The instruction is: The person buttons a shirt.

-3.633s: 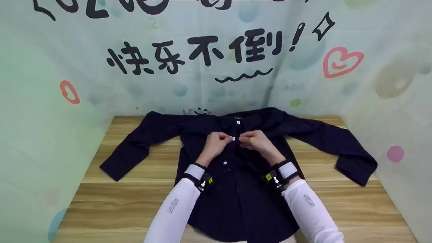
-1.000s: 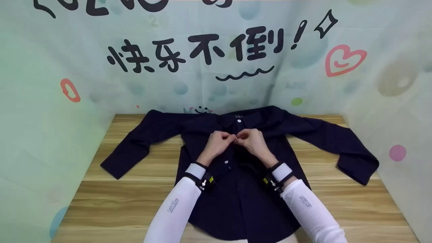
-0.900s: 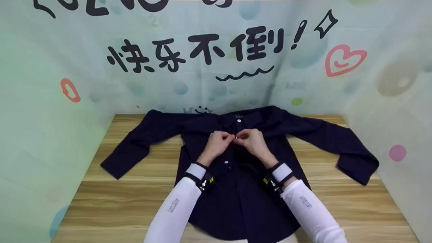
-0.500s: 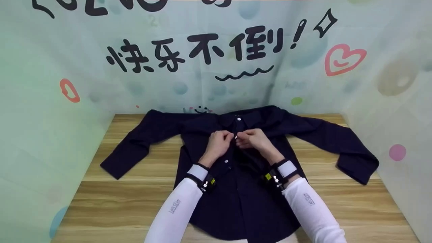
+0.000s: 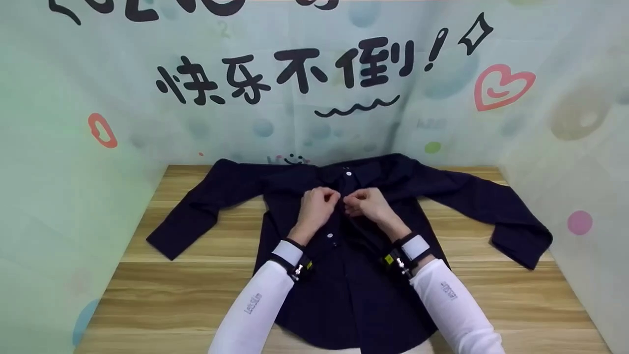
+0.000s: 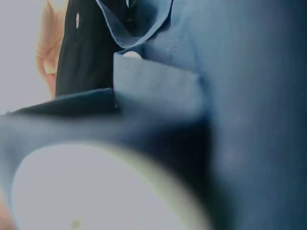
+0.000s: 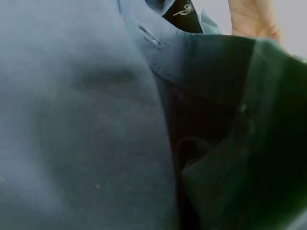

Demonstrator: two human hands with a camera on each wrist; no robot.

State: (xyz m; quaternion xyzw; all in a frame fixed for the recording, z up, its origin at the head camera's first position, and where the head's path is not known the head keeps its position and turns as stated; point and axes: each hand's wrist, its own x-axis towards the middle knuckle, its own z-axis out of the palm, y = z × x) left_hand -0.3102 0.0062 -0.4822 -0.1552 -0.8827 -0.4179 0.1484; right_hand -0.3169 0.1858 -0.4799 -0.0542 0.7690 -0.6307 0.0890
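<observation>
A dark navy button-up shirt (image 5: pixel 319 295) lies front up, with its sleeves spread to both sides. My left hand (image 5: pixel 317 209) pinches the left side of the front opening at chest height. Just across from it, my right hand (image 5: pixel 368 204) pinches the other edge, a small gap between the fingertips. One white button (image 5: pixel 349 173) shows at the collar and another white button (image 5: pixel 329 235) lower down, below the left hand. Any button between the fingertips is hidden. The right wrist view shows a buttonhole (image 7: pixel 151 36) in the raised placket; in the left wrist view, a button (image 6: pixel 132 55) peeks over a fold.
The shirt lies on a wood-grain table (image 5: pixel 186 300). Behind it hangs a pale printed backdrop (image 5: pixel 275 132) with black lettering, and similar cloth closes both sides. The left sleeve (image 5: pixel 196 211) and the folded right sleeve (image 5: pixel 521 231) reach towards the side walls.
The fingertips met at the placket about a second ago and are now slightly apart. A white button glimpsed between them half a second ago is out of sight.
</observation>
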